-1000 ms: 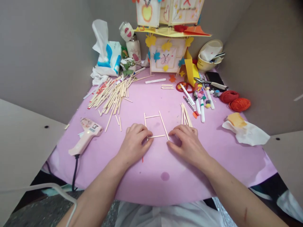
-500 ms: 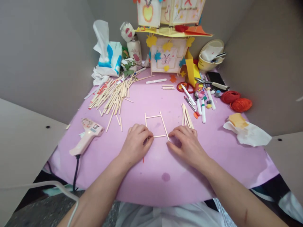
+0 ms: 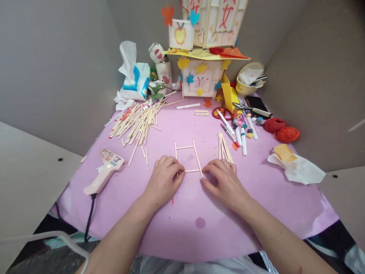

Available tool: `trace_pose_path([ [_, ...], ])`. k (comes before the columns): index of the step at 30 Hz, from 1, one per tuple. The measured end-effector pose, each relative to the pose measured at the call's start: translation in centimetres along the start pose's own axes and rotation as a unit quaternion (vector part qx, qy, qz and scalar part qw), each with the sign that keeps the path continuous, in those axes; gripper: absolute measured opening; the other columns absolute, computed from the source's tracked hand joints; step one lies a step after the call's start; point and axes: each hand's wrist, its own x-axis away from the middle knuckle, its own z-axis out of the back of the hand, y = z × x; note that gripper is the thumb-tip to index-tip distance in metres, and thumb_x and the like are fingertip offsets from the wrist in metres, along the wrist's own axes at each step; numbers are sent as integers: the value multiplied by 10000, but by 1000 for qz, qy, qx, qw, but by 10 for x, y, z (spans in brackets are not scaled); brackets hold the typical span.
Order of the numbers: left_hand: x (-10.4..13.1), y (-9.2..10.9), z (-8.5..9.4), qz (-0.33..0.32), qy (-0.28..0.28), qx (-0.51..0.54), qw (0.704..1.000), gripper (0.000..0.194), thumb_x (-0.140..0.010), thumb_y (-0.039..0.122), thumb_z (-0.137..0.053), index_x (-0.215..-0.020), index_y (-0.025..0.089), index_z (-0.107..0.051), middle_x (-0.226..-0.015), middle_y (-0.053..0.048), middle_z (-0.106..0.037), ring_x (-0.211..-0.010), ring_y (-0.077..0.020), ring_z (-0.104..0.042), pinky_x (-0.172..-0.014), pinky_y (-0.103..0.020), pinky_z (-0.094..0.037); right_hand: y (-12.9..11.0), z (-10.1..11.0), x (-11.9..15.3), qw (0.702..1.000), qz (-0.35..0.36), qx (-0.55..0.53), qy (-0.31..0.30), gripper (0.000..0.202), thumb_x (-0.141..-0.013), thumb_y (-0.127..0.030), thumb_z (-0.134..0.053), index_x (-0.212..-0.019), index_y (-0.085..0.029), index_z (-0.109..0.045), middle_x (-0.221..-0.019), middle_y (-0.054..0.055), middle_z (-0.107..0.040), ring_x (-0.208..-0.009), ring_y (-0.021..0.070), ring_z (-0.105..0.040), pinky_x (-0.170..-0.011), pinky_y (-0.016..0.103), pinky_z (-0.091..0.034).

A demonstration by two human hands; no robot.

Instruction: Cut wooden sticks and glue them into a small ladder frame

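Observation:
A small frame of thin wooden sticks [image 3: 197,160] lies flat on the pink-purple tabletop, two long uprights with two crossbars between them. My left hand [image 3: 164,177] pinches the lower end of the left upright between thumb and forefinger, which hides that corner. At the opposite corner, the thumb and forefinger of my right hand [image 3: 224,184] close about the lower end of the right upright. A small bundle of loose sticks [image 3: 224,147] lies just beyond my right knuckles, partly covered by them.
A glue gun [image 3: 110,167] with its cord lies on the left, below a heap of sticks [image 3: 139,121]. At the back stands a decorated stick-and-paper house [image 3: 201,78]. Markers [image 3: 243,141], red yarn [image 3: 286,134] and a crumpled tissue [image 3: 302,167] are on the right.
The camera has tilted up a little, so everything sits lower in the picture and more of the house shows. Both hands keep their places at the stick frame.

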Motion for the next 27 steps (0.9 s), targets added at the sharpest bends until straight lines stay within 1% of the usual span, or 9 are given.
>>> trace_pose_path([
  [2,2,-1,4,11,-4,5,1000,96,-854,251,-539,-914,210,-603,-909,-49,-569,-920,-214,-493,-823,-386,-397,0,0,1,1000,-1,-2,0,142,-807,-263,-614,-946,-243,-592,-954,21,-578,-968,199,-509,-885,388,-294],
  [3,4,-3,7,19,-6,4,1000,140,-842,275,-561,-963,212,-588,-949,-54,-568,-950,-223,-491,-840,-395,-397,0,1,1,1000,-2,-2,0,147,-807,-264,-614,-950,-244,-591,-957,21,-577,-972,201,-508,-887,390,-294],
  [6,9,-9,18,48,-22,-2,999,376,-782,351,-638,-1115,217,-527,-1103,-73,-535,-1063,-256,-456,-913,-429,-381,1,1,1,1000,-5,1,3,171,-802,-273,-617,-968,-244,-592,-967,30,-577,-987,211,-502,-896,398,-293],
  [8,12,-14,25,66,-41,0,997,469,-749,388,-670,-1160,226,-512,-1161,-74,-499,-1112,-264,-429,-955,-438,-366,1,2,1,1000,-7,5,5,194,-792,-284,-625,-980,-244,-595,-977,36,-576,-994,217,-499,-897,401,-295],
  [11,13,-18,31,81,-74,11,994,461,-735,417,-683,-1136,238,-544,-1170,-62,-482,-1134,-258,-415,-982,-429,-359,1,2,0,1000,-6,14,3,220,-786,-294,-631,-998,-246,-600,-989,37,-573,-1000,219,-497,-900,401,-296],
  [15,12,-17,30,79,-97,20,992,397,-762,397,-661,-1115,243,-566,-1159,-51,-489,-1126,-247,-418,-984,-417,-362,1,0,0,1000,-5,19,-3,227,-794,-291,-622,-1017,-248,-603,-1002,36,-573,-1013,220,-493,-908,406,-294],
  [22,12,-16,25,76,-93,20,993,380,-771,367,-651,-1118,242,-560,-1150,-45,-487,-1124,-234,-419,-987,-407,-361,1,-1,-1,1000,-2,18,-5,221,-799,-278,-615,-1017,-245,-609,-1010,43,-578,-1008,223,-500,-894,408,-308],
  [27,12,-15,23,76,-84,14,993,465,-748,385,-667,-1166,233,-531,-1154,-47,-479,-1127,-234,-417,-995,-400,-358,1,-2,0,1000,-2,21,3,226,-796,-276,-617,-1020,-243,-609,-1014,43,-581,-1015,222,-504,-893,407,-312],
])
